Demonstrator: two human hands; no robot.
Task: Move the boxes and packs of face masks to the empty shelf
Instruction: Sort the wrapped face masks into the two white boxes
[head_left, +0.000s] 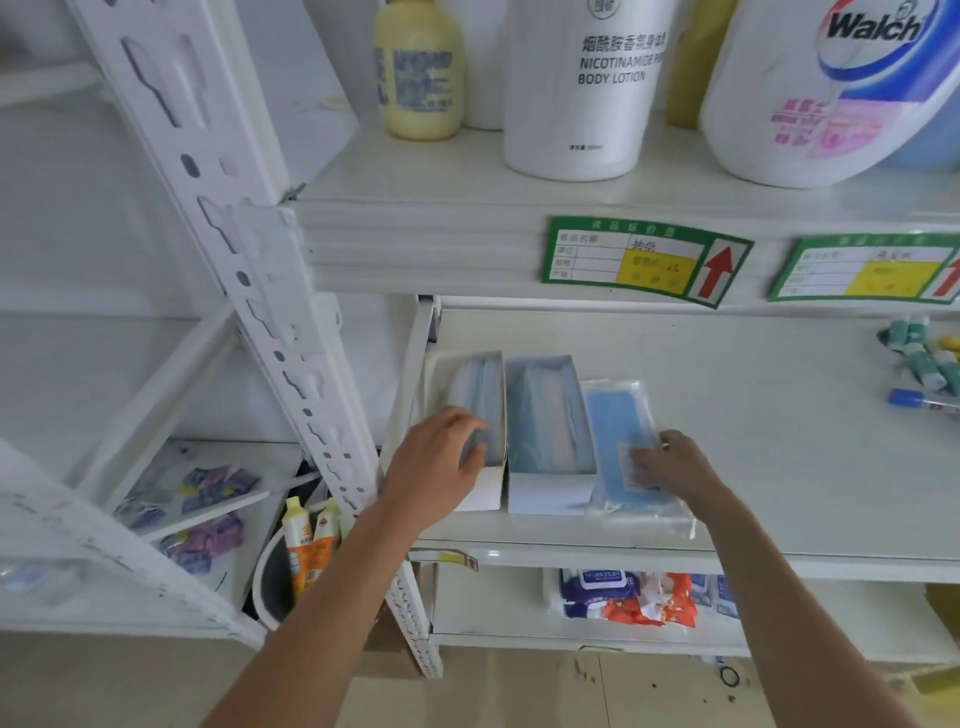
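My left hand grips the open white mask box; right of it, my right hand pinches the clear pack of blue masks.

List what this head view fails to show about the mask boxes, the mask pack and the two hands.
- Left hand: its fingertips dip into the left mask box; whether they pinch masks is hidden by the hand's back.
- Mask pack: label print is blurred and partly under the right hand.
- Middle mask box: mask count unreadable, motion blur.
- Price tags: handwriting too small.
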